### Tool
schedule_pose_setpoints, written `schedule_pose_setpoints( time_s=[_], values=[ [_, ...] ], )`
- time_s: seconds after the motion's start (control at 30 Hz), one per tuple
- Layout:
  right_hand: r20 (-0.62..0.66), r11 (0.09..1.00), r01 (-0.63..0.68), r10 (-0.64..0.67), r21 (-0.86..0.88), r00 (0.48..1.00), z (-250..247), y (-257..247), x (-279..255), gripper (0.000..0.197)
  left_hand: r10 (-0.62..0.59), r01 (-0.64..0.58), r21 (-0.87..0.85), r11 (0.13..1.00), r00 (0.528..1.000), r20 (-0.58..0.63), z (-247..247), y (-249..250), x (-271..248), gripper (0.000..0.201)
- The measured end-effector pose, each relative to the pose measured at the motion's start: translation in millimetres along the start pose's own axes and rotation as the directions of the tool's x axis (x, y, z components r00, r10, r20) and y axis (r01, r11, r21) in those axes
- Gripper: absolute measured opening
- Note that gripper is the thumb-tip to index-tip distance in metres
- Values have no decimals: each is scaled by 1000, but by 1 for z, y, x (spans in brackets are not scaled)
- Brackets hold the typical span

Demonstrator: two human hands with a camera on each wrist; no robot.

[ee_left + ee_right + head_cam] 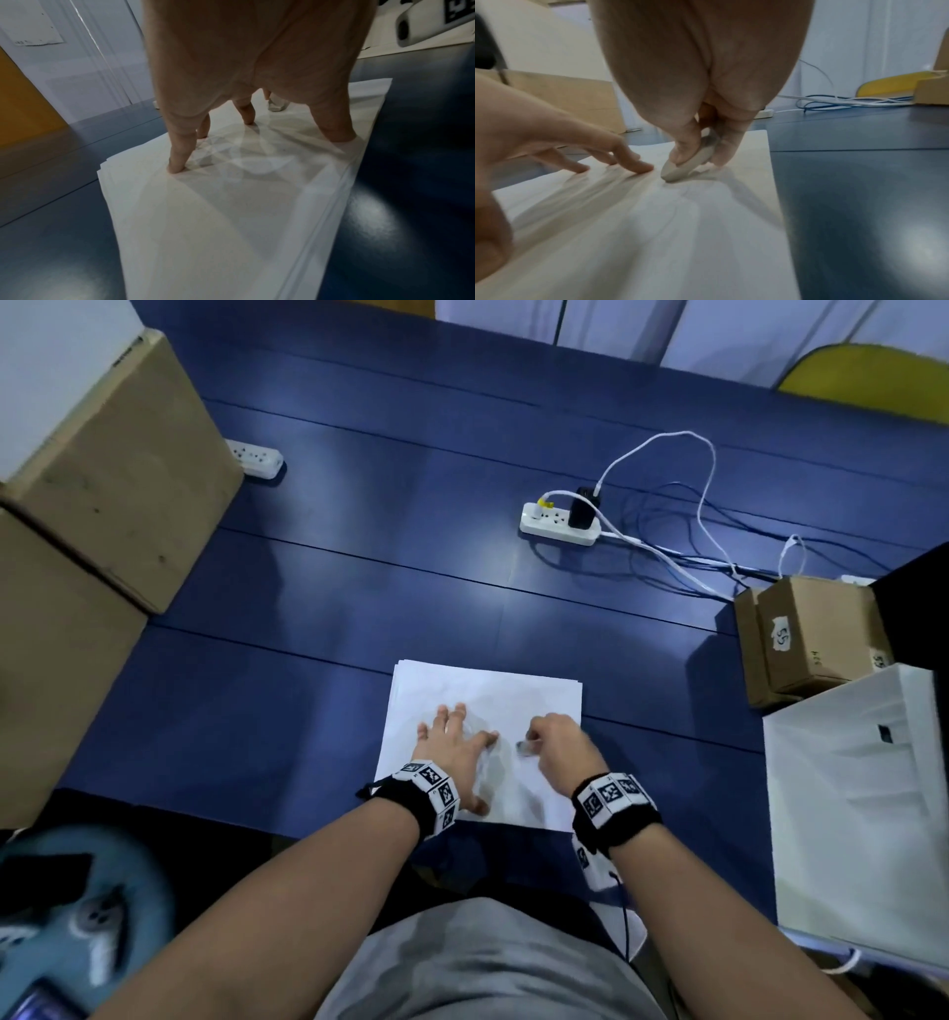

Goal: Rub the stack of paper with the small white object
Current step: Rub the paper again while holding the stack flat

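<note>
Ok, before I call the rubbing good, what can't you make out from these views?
- Marks on the stack of paper: shadows hide them in every view.
- The small white object: right hand covers it in the head view; blurred at the right wrist.
- Left hand thumb tip: behind the wristband, head view.

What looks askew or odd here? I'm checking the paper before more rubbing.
Only the stack of paper: its sheets are fanned slightly, with stepped edges at the far left corner. The left hand presses it flat; the right hand pinches the eraser against it.
</note>
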State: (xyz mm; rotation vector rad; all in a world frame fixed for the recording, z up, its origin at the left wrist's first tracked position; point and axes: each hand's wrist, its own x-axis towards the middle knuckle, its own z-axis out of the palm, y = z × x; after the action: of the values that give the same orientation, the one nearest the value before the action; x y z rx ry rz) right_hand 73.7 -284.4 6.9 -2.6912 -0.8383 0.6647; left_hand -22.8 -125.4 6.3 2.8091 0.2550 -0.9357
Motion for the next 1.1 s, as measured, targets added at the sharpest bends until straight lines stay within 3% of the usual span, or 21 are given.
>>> schedule_pose_setpoints(
  time_s=[0.07, 0.2, 0.27, 0.4, 0.43, 0.57, 0.63, 0.7, 0.77, 0.83, 0.93, 0.97, 1.03, 1.1],
  values=[
    [6, 1000, -13, 13, 24, 1000, 5, 1, -2, 12, -5, 5, 3, 1000, 1000, -2, 0, -1, -1, 114],
    [331, 995, 95, -92, 9, 939, 10, -5, -22, 11, 24, -23, 36, 999, 999, -28, 2, -1, 0, 114],
    [289, 996, 87, -83, 0, 954, 7, -4, -16, 12, 33, -32, 55, 998, 999, -21, 1, 0, 1, 114],
    [41, 997, -54, 52, 48, 998, -2, 7, 6, 9, 26, -27, 77, 997, 1000, 8, -2, 3, 2, 115],
    [55, 996, -66, 63, 55, 997, -3, 7, 5, 11, 32, -32, 85, 996, 999, 7, -2, 3, 3, 115],
    [338, 999, 35, -33, 0, 940, 1, -5, -24, 12, 79, -76, 92, 993, 996, -37, 0, 2, 6, 114],
    [279, 1000, 14, -19, 19, 960, 2, -4, -22, 16, 87, -84, 82, 993, 996, -34, -1, 2, 6, 113],
    [99, 999, -43, 41, 20, 994, -2, 3, -7, 15, 82, -80, 71, 994, 996, -24, -3, 4, 6, 112],
    [-21, 994, -98, 99, 47, 995, -8, 10, 4, 12, 79, -78, 69, 995, 997, -19, -8, 7, 4, 112],
    [33, 994, -97, 96, 51, 995, -11, 12, 0, 11, 81, -81, 70, 994, 997, 1, -11, 11, 5, 114],
    [332, 1000, -4, 4, -1, 943, -7, 7, -23, 18, 76, -77, 78, 994, 997, 16, -12, 13, 8, 117],
    [378, 1000, 21, -11, -21, 926, -7, 5, -27, 22, 72, -73, 81, 994, 997, 16, -12, 13, 8, 116],
    [313, 999, 15, -4, -32, 950, -8, 5, -20, 19, 68, -69, 79, 995, 998, 5, -9, 13, 9, 111],
    [143, 999, -29, 33, -29, 989, -11, 8, -5, 18, 59, -58, 58, 997, 998, -16, -7, 15, 9, 105]
  ],
)
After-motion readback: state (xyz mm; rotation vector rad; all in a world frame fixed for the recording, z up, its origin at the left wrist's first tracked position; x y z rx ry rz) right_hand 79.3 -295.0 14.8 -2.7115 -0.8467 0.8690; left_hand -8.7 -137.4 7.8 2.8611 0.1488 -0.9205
